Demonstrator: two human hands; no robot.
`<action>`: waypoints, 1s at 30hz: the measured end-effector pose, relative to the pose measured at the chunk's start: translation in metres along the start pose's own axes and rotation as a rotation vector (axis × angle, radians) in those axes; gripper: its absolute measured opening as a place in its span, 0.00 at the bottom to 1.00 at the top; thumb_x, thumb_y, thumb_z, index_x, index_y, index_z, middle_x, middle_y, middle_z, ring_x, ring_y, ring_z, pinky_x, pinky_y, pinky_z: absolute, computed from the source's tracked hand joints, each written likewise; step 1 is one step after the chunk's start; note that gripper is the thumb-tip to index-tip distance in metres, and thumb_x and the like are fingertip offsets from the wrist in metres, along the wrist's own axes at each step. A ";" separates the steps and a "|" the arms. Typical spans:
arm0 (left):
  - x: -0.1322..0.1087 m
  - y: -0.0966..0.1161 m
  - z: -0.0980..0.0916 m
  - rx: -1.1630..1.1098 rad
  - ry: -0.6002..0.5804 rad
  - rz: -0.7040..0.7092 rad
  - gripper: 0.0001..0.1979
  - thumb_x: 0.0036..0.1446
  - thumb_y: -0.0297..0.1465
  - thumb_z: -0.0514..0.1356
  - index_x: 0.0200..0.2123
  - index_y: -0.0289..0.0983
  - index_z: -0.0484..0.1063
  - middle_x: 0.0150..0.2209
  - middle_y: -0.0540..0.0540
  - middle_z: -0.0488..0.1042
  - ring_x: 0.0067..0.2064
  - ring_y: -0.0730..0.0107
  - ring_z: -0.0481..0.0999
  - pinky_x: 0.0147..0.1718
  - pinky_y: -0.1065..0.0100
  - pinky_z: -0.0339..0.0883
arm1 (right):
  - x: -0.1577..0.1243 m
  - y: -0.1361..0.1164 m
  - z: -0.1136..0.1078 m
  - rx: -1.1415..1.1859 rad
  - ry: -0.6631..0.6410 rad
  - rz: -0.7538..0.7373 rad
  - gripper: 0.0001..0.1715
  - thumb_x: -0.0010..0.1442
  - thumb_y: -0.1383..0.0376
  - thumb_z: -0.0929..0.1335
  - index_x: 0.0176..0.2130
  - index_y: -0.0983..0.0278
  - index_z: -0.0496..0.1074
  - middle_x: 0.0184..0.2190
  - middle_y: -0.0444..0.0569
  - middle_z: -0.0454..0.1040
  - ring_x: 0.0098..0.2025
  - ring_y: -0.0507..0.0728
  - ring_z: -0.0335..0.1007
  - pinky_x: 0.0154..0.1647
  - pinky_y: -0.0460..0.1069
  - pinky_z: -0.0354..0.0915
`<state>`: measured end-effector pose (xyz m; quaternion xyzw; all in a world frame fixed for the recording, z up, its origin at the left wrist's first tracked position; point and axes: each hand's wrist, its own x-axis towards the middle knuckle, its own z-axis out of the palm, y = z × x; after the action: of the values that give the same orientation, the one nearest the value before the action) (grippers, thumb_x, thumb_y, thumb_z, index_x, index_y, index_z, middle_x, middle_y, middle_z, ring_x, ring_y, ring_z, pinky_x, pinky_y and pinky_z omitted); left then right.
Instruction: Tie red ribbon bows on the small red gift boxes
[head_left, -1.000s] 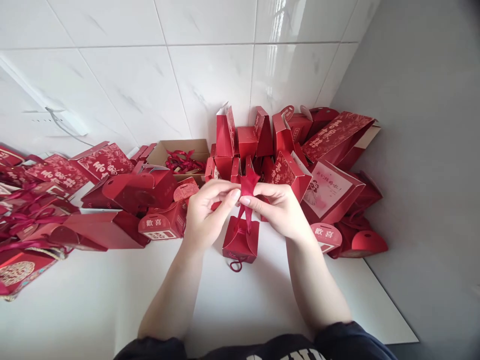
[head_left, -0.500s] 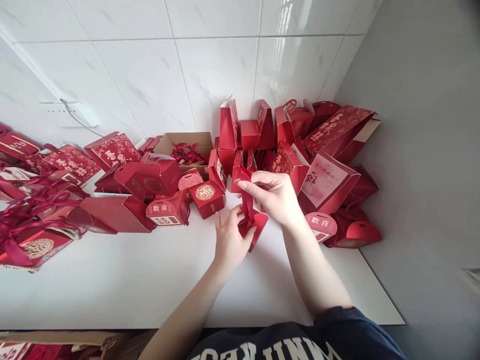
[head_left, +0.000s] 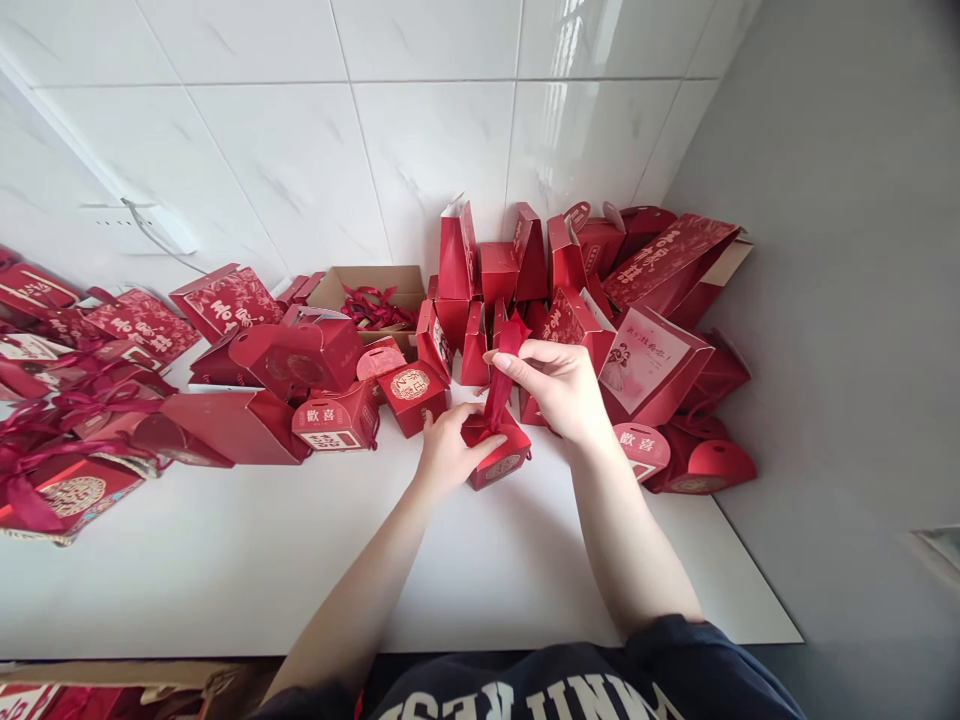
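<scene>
A small red box (head_left: 501, 466) with a gold round print stands on the white table (head_left: 480, 560). My left hand (head_left: 450, 450) grips its left and near side, thumb across the top. Above the box, my right hand (head_left: 551, 385) pinches a dark red ribbon (head_left: 504, 385) between thumb and fingers. The ribbon runs from the top of the box up to that hand, its loose end standing above the fingertips.
Many red gift boxes crowd the back and left, including a square one (head_left: 415, 397) just left of my hands. An open cardboard box (head_left: 322, 290) holds red ribbons. A grey wall (head_left: 840, 300) bounds the right side.
The small box has turned and now rests flatter, its gold print showing. My right hand has shifted slightly right with the ribbon. My left hand has moved a little left and up.
</scene>
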<state>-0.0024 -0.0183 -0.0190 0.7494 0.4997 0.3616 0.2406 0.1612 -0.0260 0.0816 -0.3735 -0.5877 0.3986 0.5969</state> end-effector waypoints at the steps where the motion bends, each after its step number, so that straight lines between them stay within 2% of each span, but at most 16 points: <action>1: -0.001 0.002 0.004 0.049 0.049 0.011 0.16 0.50 0.40 0.68 0.41 0.41 0.73 0.45 0.44 0.79 0.50 0.52 0.76 0.64 0.37 0.43 | 0.001 0.001 0.001 -0.001 0.004 0.000 0.16 0.56 0.56 0.73 0.24 0.63 0.75 0.25 0.45 0.76 0.34 0.57 0.74 0.38 0.51 0.68; 3: -0.002 0.003 0.009 0.095 0.116 0.043 0.15 0.50 0.39 0.68 0.39 0.40 0.73 0.42 0.45 0.79 0.50 0.52 0.75 0.64 0.38 0.43 | 0.003 0.002 0.003 0.004 0.024 0.003 0.15 0.55 0.55 0.73 0.26 0.63 0.76 0.25 0.45 0.76 0.32 0.56 0.73 0.36 0.50 0.68; 5: -0.002 0.004 0.012 0.047 0.132 0.058 0.15 0.51 0.37 0.68 0.41 0.40 0.72 0.42 0.44 0.79 0.49 0.54 0.76 0.62 0.44 0.53 | 0.005 0.004 0.005 0.011 0.046 0.009 0.13 0.54 0.55 0.74 0.28 0.63 0.77 0.26 0.45 0.77 0.31 0.55 0.73 0.34 0.50 0.67; 8: -0.002 0.006 0.012 -0.108 0.135 0.029 0.22 0.53 0.31 0.65 0.51 0.42 0.67 0.46 0.44 0.78 0.49 0.58 0.77 0.55 0.53 0.66 | 0.007 0.005 0.006 0.000 0.055 0.003 0.13 0.54 0.56 0.74 0.28 0.63 0.78 0.26 0.45 0.77 0.30 0.54 0.71 0.33 0.49 0.66; 9: -0.002 0.006 0.012 -0.140 0.136 0.021 0.24 0.53 0.29 0.65 0.53 0.42 0.65 0.46 0.45 0.78 0.47 0.60 0.78 0.55 0.54 0.66 | 0.007 0.005 0.007 -0.012 0.054 -0.009 0.12 0.55 0.56 0.74 0.28 0.63 0.78 0.26 0.45 0.77 0.29 0.53 0.71 0.33 0.49 0.66; 11: -0.001 0.007 0.011 -0.153 0.128 0.000 0.26 0.52 0.25 0.65 0.54 0.42 0.63 0.45 0.46 0.78 0.44 0.63 0.79 0.60 0.51 0.61 | 0.007 0.005 0.008 -0.053 0.042 -0.047 0.12 0.56 0.58 0.73 0.27 0.63 0.78 0.25 0.44 0.76 0.29 0.53 0.70 0.32 0.48 0.65; 13: 0.001 0.005 0.009 -0.141 0.078 -0.027 0.25 0.50 0.24 0.65 0.51 0.42 0.65 0.45 0.48 0.78 0.42 0.64 0.80 0.63 0.47 0.55 | 0.007 0.005 0.009 -0.105 0.032 -0.090 0.11 0.56 0.59 0.73 0.27 0.63 0.78 0.25 0.44 0.76 0.30 0.52 0.70 0.33 0.48 0.65; 14: 0.003 0.004 0.008 -0.138 0.043 -0.039 0.23 0.50 0.24 0.66 0.49 0.41 0.66 0.44 0.48 0.79 0.42 0.64 0.80 0.63 0.48 0.55 | 0.008 0.006 0.010 -0.126 0.030 -0.103 0.11 0.57 0.59 0.72 0.28 0.63 0.79 0.25 0.44 0.76 0.30 0.53 0.70 0.34 0.48 0.65; 18: 0.005 0.002 0.001 -0.143 -0.064 -0.046 0.12 0.50 0.25 0.65 0.39 0.40 0.71 0.39 0.49 0.80 0.41 0.63 0.81 0.57 0.54 0.66 | 0.011 0.013 0.007 -0.127 0.064 -0.069 0.09 0.56 0.59 0.73 0.30 0.63 0.80 0.29 0.46 0.79 0.33 0.54 0.73 0.36 0.48 0.66; 22: 0.002 0.010 -0.014 -0.131 -0.155 -0.041 0.09 0.52 0.29 0.64 0.39 0.40 0.73 0.40 0.49 0.80 0.43 0.63 0.80 0.48 0.61 0.72 | 0.016 0.017 0.000 -0.039 0.075 0.008 0.12 0.55 0.57 0.73 0.29 0.63 0.79 0.28 0.46 0.77 0.32 0.54 0.71 0.35 0.48 0.65; 24: 0.000 0.017 -0.024 -0.086 -0.235 -0.037 0.09 0.53 0.30 0.63 0.40 0.41 0.73 0.41 0.49 0.78 0.44 0.63 0.79 0.46 0.63 0.71 | 0.018 0.015 -0.005 -0.005 0.038 0.033 0.13 0.56 0.56 0.73 0.28 0.64 0.78 0.23 0.44 0.74 0.27 0.52 0.67 0.31 0.48 0.63; 27: 0.002 0.024 -0.040 0.003 -0.358 -0.033 0.08 0.54 0.32 0.62 0.39 0.40 0.71 0.40 0.48 0.76 0.40 0.63 0.77 0.38 0.64 0.70 | 0.020 0.009 -0.011 0.018 -0.070 0.068 0.16 0.56 0.54 0.73 0.28 0.64 0.78 0.16 0.39 0.62 0.19 0.48 0.54 0.22 0.46 0.54; 30: 0.012 0.023 -0.051 0.036 -0.446 0.002 0.14 0.49 0.36 0.67 0.38 0.39 0.71 0.39 0.47 0.73 0.38 0.63 0.74 0.37 0.64 0.68 | 0.019 0.002 -0.013 0.034 -0.171 0.058 0.16 0.55 0.54 0.73 0.28 0.64 0.78 0.15 0.38 0.58 0.18 0.47 0.51 0.19 0.46 0.47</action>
<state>-0.0262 -0.0165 0.0330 0.8156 0.4398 0.1780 0.3313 0.1737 -0.0072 0.0874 -0.3446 -0.6186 0.4559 0.5391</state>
